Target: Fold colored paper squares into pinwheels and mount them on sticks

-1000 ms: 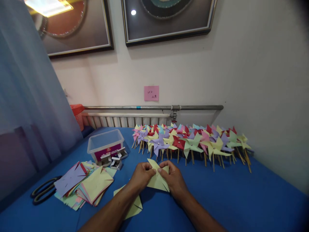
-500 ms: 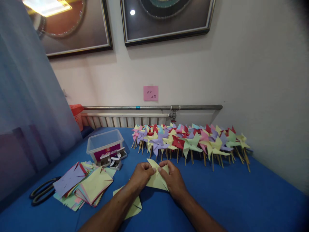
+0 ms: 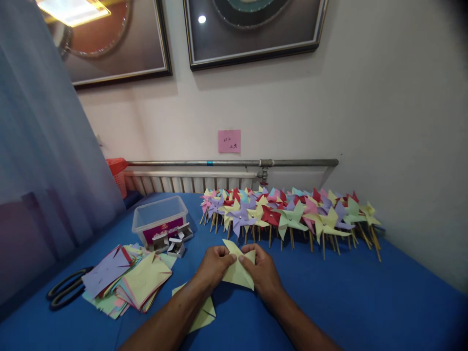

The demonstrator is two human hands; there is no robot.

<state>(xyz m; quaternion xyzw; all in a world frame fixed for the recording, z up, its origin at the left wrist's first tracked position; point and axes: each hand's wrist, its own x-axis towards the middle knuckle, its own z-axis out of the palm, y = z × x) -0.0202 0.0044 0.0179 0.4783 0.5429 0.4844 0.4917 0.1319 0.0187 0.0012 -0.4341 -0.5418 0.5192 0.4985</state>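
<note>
At the middle of the blue worktop [image 3: 329,302], left hand [image 3: 214,265] and right hand [image 3: 263,272] pinch a yellow paper square [image 3: 237,274] together, folding its points inward; spare cut squares [image 3: 127,282] lie within reach leftward, finished pinwheels [image 3: 288,214] beyond.

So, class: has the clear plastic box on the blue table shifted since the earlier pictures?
No. The clear plastic box sits in the same spot beside the small staple boxes; the slight wobble in the view is the camera, and everything shifts with it.
</note>
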